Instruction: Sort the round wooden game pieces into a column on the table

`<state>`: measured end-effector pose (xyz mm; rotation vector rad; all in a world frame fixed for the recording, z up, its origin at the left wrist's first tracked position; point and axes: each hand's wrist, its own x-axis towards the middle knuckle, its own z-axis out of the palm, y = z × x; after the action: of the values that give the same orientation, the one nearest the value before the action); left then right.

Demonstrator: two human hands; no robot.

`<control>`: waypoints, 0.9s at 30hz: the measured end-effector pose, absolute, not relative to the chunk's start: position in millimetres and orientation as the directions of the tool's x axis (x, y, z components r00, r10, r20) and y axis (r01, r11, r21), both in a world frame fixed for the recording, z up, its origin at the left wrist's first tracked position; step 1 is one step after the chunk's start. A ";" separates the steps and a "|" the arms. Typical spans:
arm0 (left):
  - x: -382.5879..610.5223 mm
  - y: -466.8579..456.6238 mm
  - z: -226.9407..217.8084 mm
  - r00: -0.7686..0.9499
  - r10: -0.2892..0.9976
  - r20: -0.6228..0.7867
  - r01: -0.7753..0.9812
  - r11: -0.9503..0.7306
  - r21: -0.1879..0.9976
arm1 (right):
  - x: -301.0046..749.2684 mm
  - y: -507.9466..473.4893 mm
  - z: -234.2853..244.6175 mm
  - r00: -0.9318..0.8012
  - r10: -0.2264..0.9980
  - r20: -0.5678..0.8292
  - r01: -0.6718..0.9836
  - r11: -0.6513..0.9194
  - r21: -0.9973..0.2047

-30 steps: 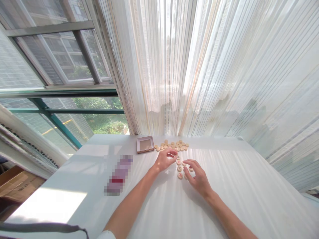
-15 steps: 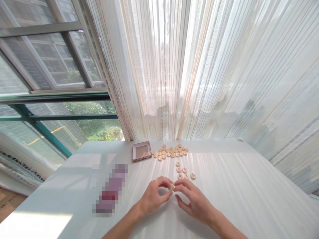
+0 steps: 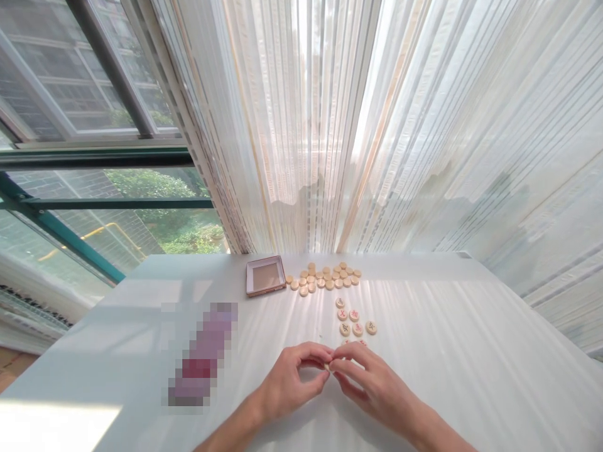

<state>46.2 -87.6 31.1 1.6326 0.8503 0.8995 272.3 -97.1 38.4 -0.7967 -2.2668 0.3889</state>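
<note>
Between my fingertips, just above the near part of the white table (image 3: 452,351), is a small pale Chinese chess piece (image 3: 326,366), mostly hidden. My left hand (image 3: 292,376) pinches it from the left with thumb and fingers. From the right, my right hand (image 3: 377,380) closes its curled fingers on it. Beyond my hands lie several face-up Chinese chess pieces (image 3: 357,328) with red or black characters. Right behind my fingers, further red-marked pieces are partly covered. Farther back, a loose group of Chinese chess pieces (image 3: 321,284) shows plain tops.
An open shallow box (image 3: 266,276) stands at the far edge, left of the plain-topped pieces. On the left of the table lies a pixelated purple object (image 3: 207,345). Sheer striped curtains (image 3: 301,125) hang behind the table, with a window (image 3: 108,125) at the left.
My right fingers have drawn in toward the left hand and onto the piece, which is now more covered. The view has shifted slightly, showing red-marked pieces just behind my fingers.
</note>
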 end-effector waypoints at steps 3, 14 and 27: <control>45.3 -85.9 30.7 0.458 0.880 0.125 0.122 -0.201 0.972 | 272.8 -96.1 34.8 -0.566 0.658 0.497 0.404 0.747 -0.528; 43.8 -88.9 27.4 0.441 0.857 0.266 0.247 -0.401 0.882 | 265.1 -97.8 35.1 -0.325 0.894 0.308 0.336 0.414 -0.846; 43.6 -87.8 23.2 0.450 0.858 0.249 0.259 -0.392 0.883 | 258.8 -101.4 39.8 -0.292 0.952 0.091 0.134 0.135 -0.982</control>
<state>43.6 -87.8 23.2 1.8885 0.9412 0.9295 258.8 -101.4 39.8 -1.0826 -1.5892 1.2524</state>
